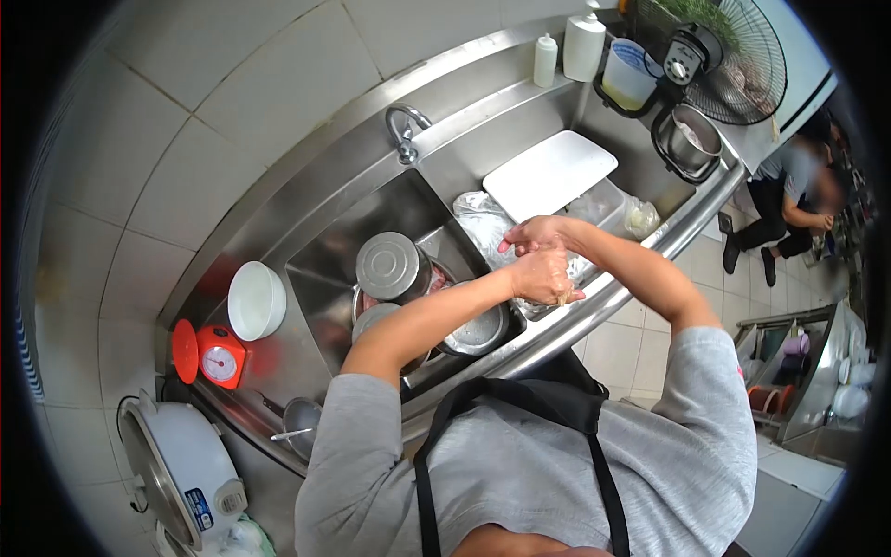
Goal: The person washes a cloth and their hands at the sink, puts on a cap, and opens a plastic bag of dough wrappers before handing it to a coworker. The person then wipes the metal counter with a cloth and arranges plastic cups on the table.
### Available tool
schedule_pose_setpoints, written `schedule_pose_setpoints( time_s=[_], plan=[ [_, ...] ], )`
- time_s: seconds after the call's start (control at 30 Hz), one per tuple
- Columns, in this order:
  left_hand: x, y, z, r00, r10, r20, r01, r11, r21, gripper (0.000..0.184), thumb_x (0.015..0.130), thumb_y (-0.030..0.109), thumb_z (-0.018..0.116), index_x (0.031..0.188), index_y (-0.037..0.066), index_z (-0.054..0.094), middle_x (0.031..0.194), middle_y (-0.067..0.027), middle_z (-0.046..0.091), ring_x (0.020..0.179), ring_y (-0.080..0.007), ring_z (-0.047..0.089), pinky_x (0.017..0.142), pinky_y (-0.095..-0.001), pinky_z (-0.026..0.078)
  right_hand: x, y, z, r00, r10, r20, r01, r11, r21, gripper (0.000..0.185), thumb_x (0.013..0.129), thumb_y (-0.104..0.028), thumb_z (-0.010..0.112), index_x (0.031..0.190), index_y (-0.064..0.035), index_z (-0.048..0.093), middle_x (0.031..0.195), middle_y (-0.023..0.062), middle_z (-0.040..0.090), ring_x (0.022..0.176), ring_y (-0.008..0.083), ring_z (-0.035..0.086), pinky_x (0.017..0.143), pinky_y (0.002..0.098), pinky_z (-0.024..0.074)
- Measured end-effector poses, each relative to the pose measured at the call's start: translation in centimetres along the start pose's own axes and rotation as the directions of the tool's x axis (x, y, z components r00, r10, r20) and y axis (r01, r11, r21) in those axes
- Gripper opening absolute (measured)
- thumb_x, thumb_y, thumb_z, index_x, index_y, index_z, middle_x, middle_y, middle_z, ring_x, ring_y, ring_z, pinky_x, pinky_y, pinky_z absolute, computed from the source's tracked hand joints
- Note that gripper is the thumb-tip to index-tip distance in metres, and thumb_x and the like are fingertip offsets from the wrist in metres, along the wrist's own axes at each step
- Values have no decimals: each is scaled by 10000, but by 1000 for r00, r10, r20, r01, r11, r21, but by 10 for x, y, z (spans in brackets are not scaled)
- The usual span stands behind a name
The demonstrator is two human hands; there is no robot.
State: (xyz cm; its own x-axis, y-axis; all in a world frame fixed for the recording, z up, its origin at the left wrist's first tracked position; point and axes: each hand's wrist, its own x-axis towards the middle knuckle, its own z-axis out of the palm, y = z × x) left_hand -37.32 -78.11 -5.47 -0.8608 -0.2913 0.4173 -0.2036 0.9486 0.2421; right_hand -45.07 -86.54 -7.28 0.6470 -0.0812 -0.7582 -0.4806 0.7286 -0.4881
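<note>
Over the sink's right part my two hands meet, one crossing close to the other. My left hand (542, 276) is closed with its knuckles up; a small yellowish bit shows by its fingertips, too small to name. Just behind it my right hand (535, 233) is partly hidden, its visible fingers bent and apart, near the left wrist. Beneath them lies a clear plastic bag (481, 215), beside a white tray lid (551, 176). Left of my hands, metal pots with round lids (388, 265) stand in the sink basin (316, 269), with pinkish meat partly visible.
A faucet (406, 130) rises behind the basin. To the left are a white bowl (257, 300), an orange scale (221, 357) and a rice cooker (176, 469). Bottles (583, 46), a fan (733, 60) and a pot (691, 139) stand right. Another person (794, 190) is farther off.
</note>
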Motion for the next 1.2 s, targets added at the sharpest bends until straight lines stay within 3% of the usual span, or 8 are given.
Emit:
schedule_pose_setpoints(
  time_s=[0.3, 0.43, 0.6, 0.63, 0.9, 1.07, 1.13, 1.2],
  plan=[
    [-2, -35, 31, 775, -214, 594, 150, 976, 155, 247, 689, 237, 449, 589, 90, 620, 687, -115, 627, 616, -283, 600, 562, -421, 460, 65, -12, -11, 754, -534, -382, -174, 398, -901, 417, 872, -365, 435, 734, -28, 638, 595, 68, 574, 517, 180, 506, 527, 319, 429],
    [-7, -37, 14, 650, -243, 720, 149, 970, 193, 293, 707, 278, 432, 628, 86, 640, 713, -111, 632, 657, -275, 602, 619, -420, 449, 32, -16, 15, 860, -397, -321, 89, 736, -672, 333, 790, -353, 548, 736, -45, 664, 745, 123, 637, 659, 225, 598, 615, 363, 471],
    [1, -23, 6, 612, -453, 648, 384, 887, 257, 546, 843, 422, 289, 620, 59, 630, 698, -129, 615, 702, -303, 582, 697, -448, 428, 44, -22, 7, 876, -467, -122, 133, 476, -869, 360, 814, -362, 532, 736, -35, 660, 786, 138, 633, 678, 211, 599, 594, 314, 475],
    [-1, -27, 27, 624, -528, 576, 425, 848, 317, 530, 847, 414, 293, 660, 51, 632, 734, -134, 615, 731, -305, 577, 717, -454, 417, 45, -19, 9, 844, -426, -327, 67, 688, -723, 319, 824, -278, 558, 665, -10, 626, 580, 96, 589, 481, 136, 539, 547, 314, 464],
    [-20, -80, 201, 817, -559, 143, 545, 829, 125, 345, 850, 326, 358, 925, 79, 586, 1033, -104, 546, 1025, -249, 447, 891, -437, 299, 49, 5, 19, 511, -621, -594, -281, 532, -799, 336, 853, -257, 446, 943, 44, 566, 953, 261, 565, 922, 373, 555, 790, 435, 445],
    [-7, -46, 130, 514, -696, 502, 579, 713, 395, 289, 859, 245, 370, 922, 148, 634, 1147, -68, 504, 1171, -227, 346, 959, -471, 229, 114, 49, -114, 206, -966, 159, -203, -201, -958, 233, 671, -42, 512, 901, -7, 532, 856, 164, 528, 777, 330, 506, 655, 428, 418],
    [-31, -12, 67, 858, -512, -28, 500, 823, 268, 331, 861, 361, 417, 840, 131, 654, 1181, -95, 456, 1175, -248, 329, 957, -449, 253, 69, 19, -158, 653, -757, -25, -287, -216, -933, 202, 748, -147, 501, 883, -5, 550, 816, 192, 554, 758, 317, 534, 638, 409, 417],
    [-46, 13, 24, 725, -574, -380, 584, 805, -102, 312, 862, 346, 436, 1018, 138, 609, 1181, -113, 402, 1143, -254, 376, 920, -433, 303, -6, 19, -122, 683, -649, -335, 433, 730, -529, 247, 819, -235, 537, 925, -12, 555, 857, 90, 566, 794, 188, 524, 696, 329, 421]
  ],
)
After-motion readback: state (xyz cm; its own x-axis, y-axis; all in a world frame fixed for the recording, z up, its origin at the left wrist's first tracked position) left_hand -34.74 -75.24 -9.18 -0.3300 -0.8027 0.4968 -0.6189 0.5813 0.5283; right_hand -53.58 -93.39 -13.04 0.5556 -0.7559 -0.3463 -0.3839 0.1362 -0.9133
